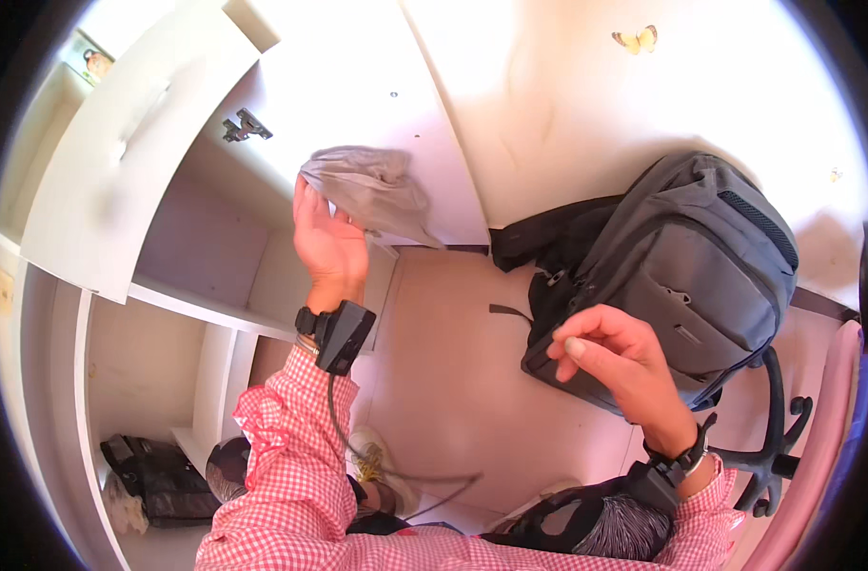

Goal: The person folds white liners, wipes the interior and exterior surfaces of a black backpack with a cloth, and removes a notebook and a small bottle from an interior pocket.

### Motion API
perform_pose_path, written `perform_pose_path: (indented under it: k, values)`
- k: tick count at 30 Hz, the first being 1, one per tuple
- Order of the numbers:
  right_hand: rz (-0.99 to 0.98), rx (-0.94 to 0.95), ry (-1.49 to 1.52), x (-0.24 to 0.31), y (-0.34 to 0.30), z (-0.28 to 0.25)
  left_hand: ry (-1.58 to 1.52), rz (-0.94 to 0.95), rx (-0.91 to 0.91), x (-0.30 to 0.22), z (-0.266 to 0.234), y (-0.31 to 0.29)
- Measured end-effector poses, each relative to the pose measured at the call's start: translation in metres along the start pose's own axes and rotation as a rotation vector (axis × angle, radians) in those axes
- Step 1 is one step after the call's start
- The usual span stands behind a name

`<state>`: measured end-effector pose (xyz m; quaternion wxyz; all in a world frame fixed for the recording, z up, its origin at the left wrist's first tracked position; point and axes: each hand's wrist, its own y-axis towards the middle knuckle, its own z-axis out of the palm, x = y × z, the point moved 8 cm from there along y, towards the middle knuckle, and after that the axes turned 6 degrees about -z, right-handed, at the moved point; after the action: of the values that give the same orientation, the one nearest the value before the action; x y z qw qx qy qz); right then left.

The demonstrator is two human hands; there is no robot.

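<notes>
My left hand (pixel 331 238) is raised in front of the open white cabinet door. Its fingers close on the gathered edge of a crumpled, thin grey bag (pixel 372 186), which hangs to the right of the hand. What the bag holds, if anything, does not show. A dark grey backpack (pixel 710 276) stands on the floor against the wall at the right. In front of its lower left side is my right hand (pixel 615 357), with thumb and fingers curled together and nothing visible in them.
The cabinet (pixel 191 228) has bare upper shelves; a black bag (pixel 163 476) lies in its lower compartment. A white drawer front (pixel 148 143) juts out at the left. A wheeled chair base (pixel 781 457) and pink cushion edge (pixel 824 457) are at the right. A dark cable (pixel 358 447) hangs from my left wrist device.
</notes>
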<state>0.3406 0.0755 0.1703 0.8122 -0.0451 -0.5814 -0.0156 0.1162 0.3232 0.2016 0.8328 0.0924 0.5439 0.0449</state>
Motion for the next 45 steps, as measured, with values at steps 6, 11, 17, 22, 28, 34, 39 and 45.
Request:
perform_pose_path:
  k: [6, 11, 17, 22, 28, 34, 39, 45]
  values:
    - [-0.205, -0.003, -0.142, 0.02, 0.03, 0.006, -0.337, -0.263, 0.218, -0.029, 0.04, -0.034]
    - [-0.104, 0.019, 0.043, 0.019, 0.068, 0.057, 0.041, -0.342, 0.54, -0.049, 0.073, -0.086]
    - [0.214, 0.298, 0.619, -0.02, 0.075, 0.14, 0.727, -0.145, 0.802, -0.094, 0.048, -0.134]
    - [0.241, 0.271, 0.605, -0.014, 0.108, 0.188, 0.67, 0.293, 0.151, -0.179, -0.076, -0.124]
    - [-0.001, 0.616, 0.477, 0.018, 0.153, 0.322, 0.566, 0.419, -0.302, -0.212, -0.161, -0.088]
    - [-0.197, 0.734, 0.279, -0.007, 0.163, 0.38, 0.434, 0.401, -0.26, -0.211, -0.16, -0.049]
    - [-0.384, 0.668, -0.319, -0.15, 0.18, 0.342, 1.267, 0.608, -0.457, -0.208, -0.152, -0.059]
    - [0.148, 0.681, -0.374, -0.255, 0.191, 0.31, 0.38, 0.603, -0.3, -0.205, -0.146, -0.058]
